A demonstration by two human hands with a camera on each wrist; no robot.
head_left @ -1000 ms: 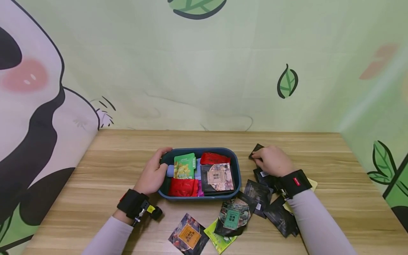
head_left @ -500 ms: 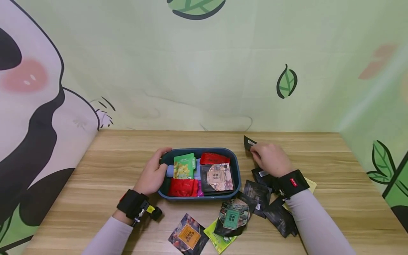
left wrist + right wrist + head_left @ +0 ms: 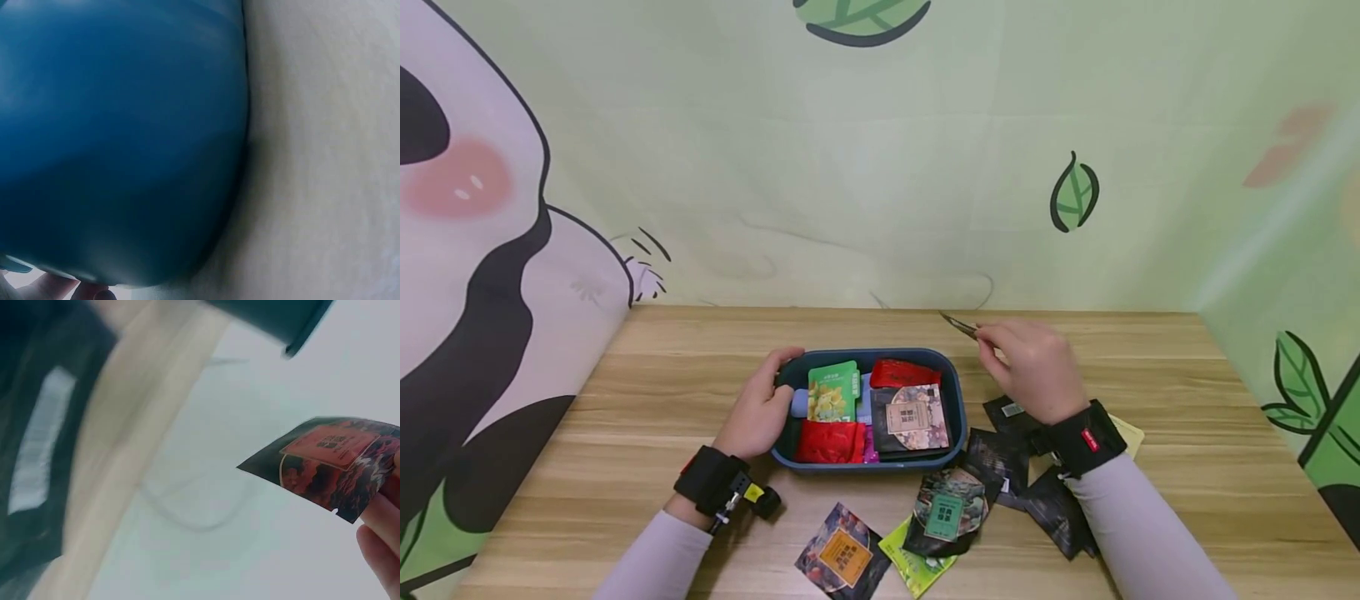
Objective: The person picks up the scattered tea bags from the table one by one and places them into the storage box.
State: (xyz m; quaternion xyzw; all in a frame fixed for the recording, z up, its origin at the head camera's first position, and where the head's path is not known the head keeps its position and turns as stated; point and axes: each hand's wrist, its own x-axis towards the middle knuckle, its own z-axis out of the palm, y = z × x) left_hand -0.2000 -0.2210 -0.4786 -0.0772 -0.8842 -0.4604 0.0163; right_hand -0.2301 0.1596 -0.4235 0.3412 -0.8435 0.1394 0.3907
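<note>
My left hand (image 3: 757, 408) grips the left end of a dark blue plastic bin (image 3: 865, 468), thumb over the rim. The bin's smooth wall (image 3: 125, 125) fills much of the left wrist view. Between thumb and fingers, my right hand (image 3: 1033, 367) pinches a small flat sachet (image 3: 958, 325), raised to the right of the bin's far corner. In the right wrist view this sachet shows a black face with a reddish label. Inside the bin lie a green packet (image 3: 833, 390), a red packet (image 3: 831, 442), another red packet (image 3: 906, 372) and a black patterned sachet (image 3: 912, 418).
Several black sachets (image 3: 1060, 508) lie in a loose pile under my right forearm. In front of the bin are a black sachet with a green label (image 3: 946, 517), a lime green packet (image 3: 917, 562) and a sachet with an orange label (image 3: 845, 554).
My right hand has lifted the sachet off the table and carried it up and to the left, tilting it edge-on. Some black sachets under that hand have shifted slightly left. My left hand stays put.
</note>
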